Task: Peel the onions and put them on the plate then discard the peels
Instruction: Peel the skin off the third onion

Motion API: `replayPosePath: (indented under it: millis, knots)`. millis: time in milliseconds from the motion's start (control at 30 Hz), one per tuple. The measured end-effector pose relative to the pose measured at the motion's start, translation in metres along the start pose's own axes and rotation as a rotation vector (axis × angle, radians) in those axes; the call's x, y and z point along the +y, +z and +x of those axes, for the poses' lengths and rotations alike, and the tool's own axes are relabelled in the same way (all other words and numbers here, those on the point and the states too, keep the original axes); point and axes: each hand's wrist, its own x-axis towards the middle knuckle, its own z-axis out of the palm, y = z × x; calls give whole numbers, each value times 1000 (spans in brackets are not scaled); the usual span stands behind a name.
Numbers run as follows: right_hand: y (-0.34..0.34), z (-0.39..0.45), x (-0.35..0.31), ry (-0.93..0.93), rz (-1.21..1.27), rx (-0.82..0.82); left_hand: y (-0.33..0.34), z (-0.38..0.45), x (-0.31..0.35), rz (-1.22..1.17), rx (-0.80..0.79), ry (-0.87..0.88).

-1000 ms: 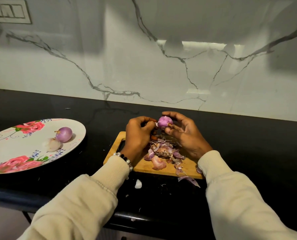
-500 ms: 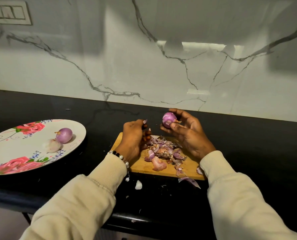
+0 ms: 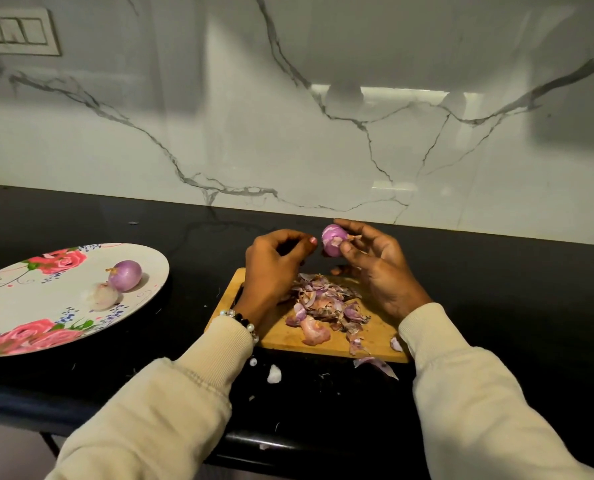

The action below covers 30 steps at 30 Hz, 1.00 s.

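Above the cutting board (image 3: pixel 326 342) | right hand (image 3: pixel 378 268) held a part-peeled onion (image 3: pixel 333 239) | left hand (image 3: pixel 271 268) curled, empty | two onions (image 3: pixel 125 274) plated | peels (image 3: pixel 323 303) undiscarded

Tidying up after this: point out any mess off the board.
Some has spilled onto the black counter: a purple peel just past the cutting board's near edge, and white bits beside the left sleeve.

A small purple onion (image 3: pixel 333 243) is held up above the far edge of the cutting board. Two peeled onions, one purple (image 3: pixel 125 274) and one pale (image 3: pixel 102 295), touch on the floral plate (image 3: pixel 18 306) at left. Purple peels (image 3: pixel 325 306) lie heaped on the board.
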Motion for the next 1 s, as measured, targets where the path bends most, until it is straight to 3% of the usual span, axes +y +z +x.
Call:
replayPosePath:
  millis: [133,300,433,1000]
  knots:
    - [-1,-1,1,-11,-56,-21,0,-5,5,-164,-105,-87]
    - [0,-1,4,-84,-161,-4,3,-7,9,-458,-107,-354]
    - [4,-2,5,-111,-194,-7,3,-4,8,-617,-77,-454]
    - [5,-1,5,-101,-130,-1,3,-2,9,-594,-30,-474]
